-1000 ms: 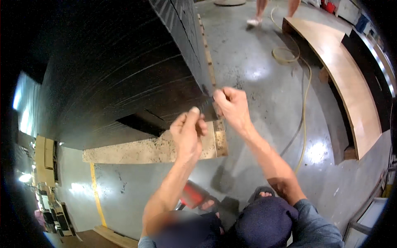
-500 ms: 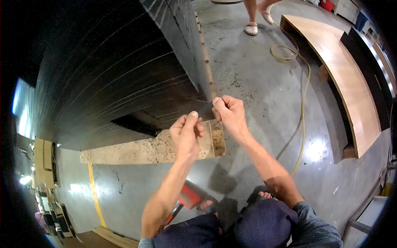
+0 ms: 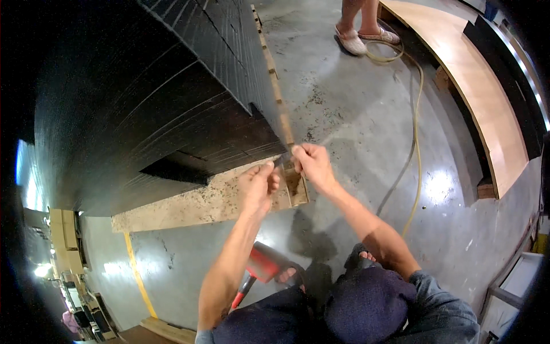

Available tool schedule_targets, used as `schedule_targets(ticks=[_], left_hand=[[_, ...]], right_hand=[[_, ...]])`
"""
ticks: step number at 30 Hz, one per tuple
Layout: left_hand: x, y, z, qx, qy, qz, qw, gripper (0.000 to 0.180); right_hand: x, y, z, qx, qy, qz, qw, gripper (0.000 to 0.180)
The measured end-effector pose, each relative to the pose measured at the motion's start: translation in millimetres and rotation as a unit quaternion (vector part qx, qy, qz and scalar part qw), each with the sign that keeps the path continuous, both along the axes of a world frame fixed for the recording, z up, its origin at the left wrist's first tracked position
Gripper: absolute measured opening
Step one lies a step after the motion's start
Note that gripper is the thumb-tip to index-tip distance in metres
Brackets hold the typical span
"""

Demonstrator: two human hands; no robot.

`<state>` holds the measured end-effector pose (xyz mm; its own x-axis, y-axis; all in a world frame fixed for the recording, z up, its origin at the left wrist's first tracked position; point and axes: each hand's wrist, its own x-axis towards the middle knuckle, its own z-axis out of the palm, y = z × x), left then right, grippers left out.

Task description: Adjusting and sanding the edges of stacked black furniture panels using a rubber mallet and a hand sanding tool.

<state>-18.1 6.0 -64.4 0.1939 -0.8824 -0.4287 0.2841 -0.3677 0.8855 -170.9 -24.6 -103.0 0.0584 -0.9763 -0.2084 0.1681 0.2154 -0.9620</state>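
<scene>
A big black wood-grained piece of furniture (image 3: pixel 114 114) stands at the left, with a dark rectangular recess (image 3: pixel 177 166) in its near face. It rests on a pale wooden base (image 3: pixel 183 200) speckled with dark debris. Just off its lower right corner, a small dark strip (image 3: pixel 280 161) is stretched between my two hands; blur keeps me from telling its material. My left hand (image 3: pixel 256 186) pinches one end between thumb and fingers. My right hand (image 3: pixel 314 167) is closed on the other end, its fingertips beside the corner.
A red tool with a dark handle (image 3: pixel 264 262) is by my left foot. Along the grey floor (image 3: pixel 355 114) runs a yellowish hose (image 3: pixel 420 149). A person's feet in white shoes (image 3: pixel 350 41) stand far ahead. A long light wooden panel (image 3: pixel 475 86) lies at the right.
The furniture's corner sits slightly lower and further left in view. My right hand has come down a little, the strip still between both hands. The other person's feet have shifted.
</scene>
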Motion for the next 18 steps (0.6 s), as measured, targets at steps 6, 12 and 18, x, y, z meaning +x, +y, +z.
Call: schedule_targets(ticks=[6, 12, 18], left_hand=[[-6.3, -6.4, -10.9, 0.082, -0.058, -0.053, 0.994, 0.019], [-6.9, -18.4, -17.3, 0.097, -0.055, -0.035, 0.993, 0.017], [-8.7, -17.4, -22.9, 0.093, -0.012, -0.016, 0.996, 0.017]], right_hand=[[-4.5, 1.9, -26.4, 0.016, 0.01, -0.031, 0.999, 0.034], [-1.7, -11.6, -27.6, 0.037, 0.049, -0.019, 0.998, 0.035], [3.8, -15.9, -30.8, 0.04, 0.031, -0.047, 0.998, 0.036]])
